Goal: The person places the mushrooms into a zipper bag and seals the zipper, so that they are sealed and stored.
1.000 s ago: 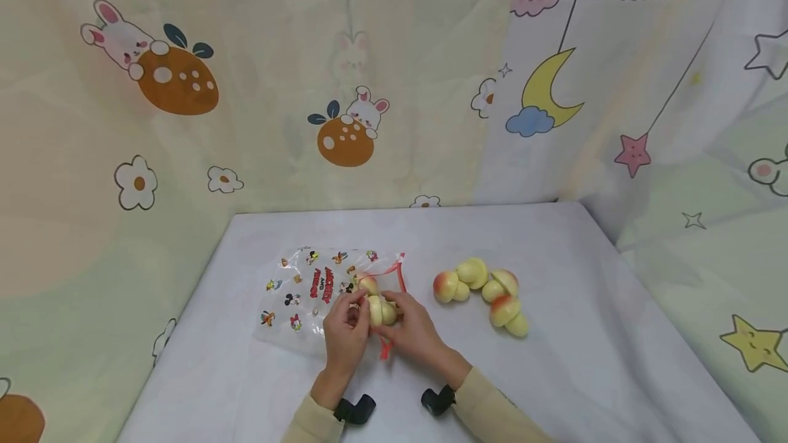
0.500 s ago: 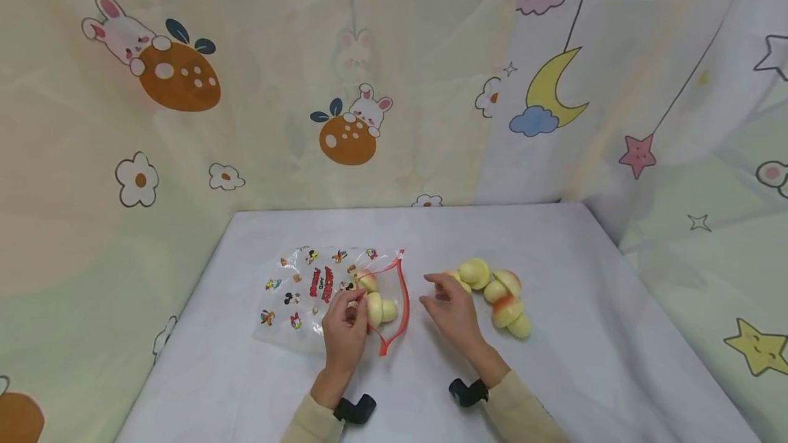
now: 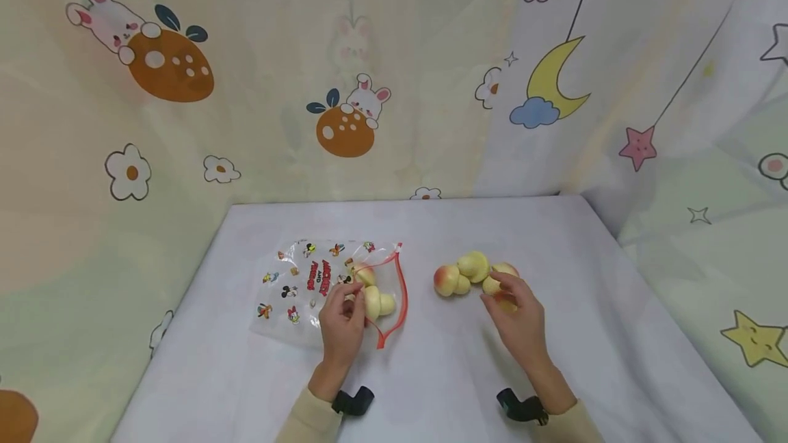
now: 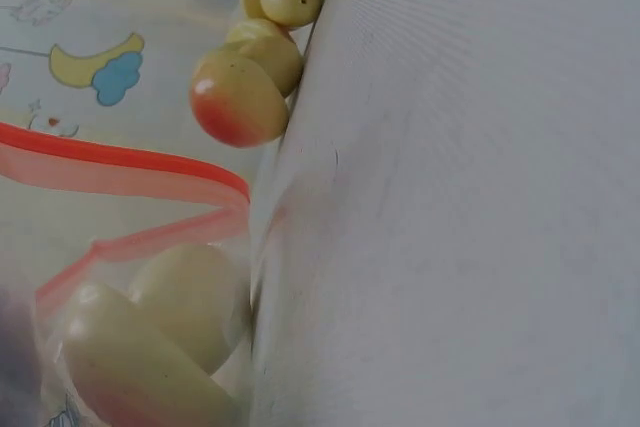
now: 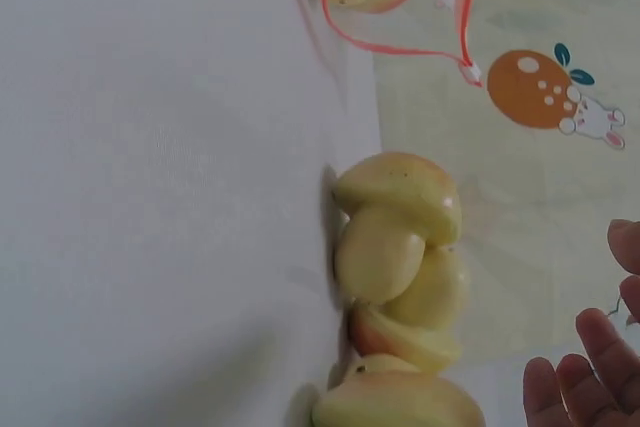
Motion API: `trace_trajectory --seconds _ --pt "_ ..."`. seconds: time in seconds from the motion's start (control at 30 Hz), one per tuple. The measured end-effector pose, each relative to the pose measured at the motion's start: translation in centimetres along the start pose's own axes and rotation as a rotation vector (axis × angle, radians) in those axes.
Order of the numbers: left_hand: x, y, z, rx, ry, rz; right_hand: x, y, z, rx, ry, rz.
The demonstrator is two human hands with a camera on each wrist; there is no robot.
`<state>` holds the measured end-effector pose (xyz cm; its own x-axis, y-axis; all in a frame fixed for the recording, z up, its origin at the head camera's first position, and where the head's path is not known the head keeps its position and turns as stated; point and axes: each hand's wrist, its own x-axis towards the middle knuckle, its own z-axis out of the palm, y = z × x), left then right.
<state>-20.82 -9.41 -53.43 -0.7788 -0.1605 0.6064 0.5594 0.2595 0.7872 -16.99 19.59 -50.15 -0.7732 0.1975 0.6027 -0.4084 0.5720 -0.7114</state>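
Note:
My left hand (image 3: 341, 325) pinches the upper edge of a clear zip bag (image 3: 277, 323) printed with cartoon figures. Its mouth, edged with a red zip strip (image 3: 403, 292), gapes to the right. Inside the mouth lie toy mushrooms (image 3: 373, 302), pale yellow and glossy; the left wrist view shows two of them (image 4: 190, 307) through the plastic. My right hand (image 3: 523, 327) is over the right end of a cluster of loose mushrooms (image 3: 474, 265), thumb and fingers apart, partly hiding the nearest one. In the right wrist view its fingers (image 5: 590, 377) hold nothing.
The loose mushrooms, some with red-blushed caps (image 3: 444, 279), lie close together right of the bag. A white cloth (image 3: 431, 374) covers the table. Behind it hangs a printed curtain (image 3: 258, 87) with rabbits and oranges.
My right hand has let go of a mushroom at the bag's mouth and moved right to the loose mushrooms. My left hand stays at the bag. The head view has tilted slightly.

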Motion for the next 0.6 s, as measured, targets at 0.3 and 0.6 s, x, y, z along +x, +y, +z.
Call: trace_trajectory --seconds 0.3,0.6 --pt "0.2 0.0 -0.3 0.03 -0.017 -0.035 -1.8 2.3 -2.6 -0.145 0.009 0.152" --pt "0.8 3.5 -0.4 0.021 0.027 0.03 -2.9 4.3 -2.4 -0.217 -0.022 0.266"
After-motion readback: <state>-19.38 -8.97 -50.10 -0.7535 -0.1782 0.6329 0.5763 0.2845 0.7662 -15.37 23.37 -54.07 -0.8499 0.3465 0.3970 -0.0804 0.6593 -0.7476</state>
